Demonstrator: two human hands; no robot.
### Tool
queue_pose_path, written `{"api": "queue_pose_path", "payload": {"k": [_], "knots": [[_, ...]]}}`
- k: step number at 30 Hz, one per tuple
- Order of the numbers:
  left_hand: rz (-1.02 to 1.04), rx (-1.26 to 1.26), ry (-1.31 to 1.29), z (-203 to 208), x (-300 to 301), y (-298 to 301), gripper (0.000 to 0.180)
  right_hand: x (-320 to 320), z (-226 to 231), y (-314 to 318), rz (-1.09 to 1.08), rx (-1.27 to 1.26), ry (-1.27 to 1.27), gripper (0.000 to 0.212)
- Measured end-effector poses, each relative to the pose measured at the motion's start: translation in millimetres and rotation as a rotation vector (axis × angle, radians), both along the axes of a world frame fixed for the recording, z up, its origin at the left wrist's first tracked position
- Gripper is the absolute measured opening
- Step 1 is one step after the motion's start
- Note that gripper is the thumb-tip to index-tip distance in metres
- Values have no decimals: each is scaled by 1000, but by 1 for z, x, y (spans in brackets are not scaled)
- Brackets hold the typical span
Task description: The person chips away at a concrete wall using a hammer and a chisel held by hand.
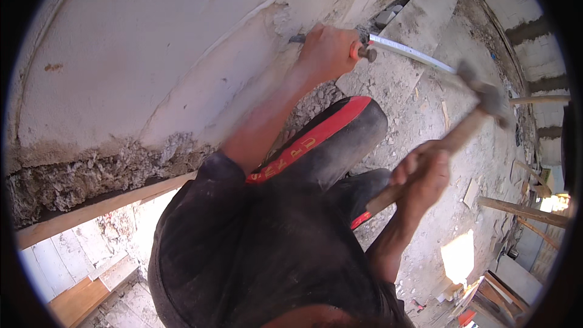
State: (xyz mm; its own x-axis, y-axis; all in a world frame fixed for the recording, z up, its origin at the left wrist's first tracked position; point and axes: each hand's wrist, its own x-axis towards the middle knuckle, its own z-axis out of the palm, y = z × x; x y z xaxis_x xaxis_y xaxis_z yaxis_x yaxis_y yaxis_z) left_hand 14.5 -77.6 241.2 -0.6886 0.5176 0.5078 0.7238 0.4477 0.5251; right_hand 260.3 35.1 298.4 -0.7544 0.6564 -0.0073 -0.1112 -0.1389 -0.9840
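Observation:
My left hand (328, 53) is closed round a metal chisel (368, 55). The chisel's struck end sticks out on the right, with a bit of orange beside the fingers, and its dark tip points at the foot of the plastered wall (121, 54). In my right hand (425, 173) is a hammer (463, 130), gripped by its wooden handle. Its metal head, smeared by motion, is up and to the right of the chisel, apart from it. A white strip (410, 53) runs from near the chisel toward the hammer head.
Rubble (319, 103) lies along the wall's foot, and dusty debris covers the floor (419, 115). My bent knee (358, 121) is between my arms. A rough broken edge (91, 173) and a wooden board (109, 209) are at left. Wooden poles (522, 211) stick in at right.

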Motion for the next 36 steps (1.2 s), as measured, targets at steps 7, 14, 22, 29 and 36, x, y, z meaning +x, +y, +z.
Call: {"api": "queue_pose_path", "payload": {"k": [7,14,22,29,36], "knots": [[-31,19,-90,4,-4,-5,11,-35,-24,-5,324,174,-304,32],[14,8,-134,9,-4,-9,11,-28,28,-13,-159,77,341,44],[-149,-106,39,-40,14,-1,9,-3,-32,-17,165,108,-266,34],[-322,-42,98,18,33,26,11,26,13,9,-198,76,93,41],[-150,-12,255,36,-17,25,14,39,15,9,-270,-21,141,39]]}}
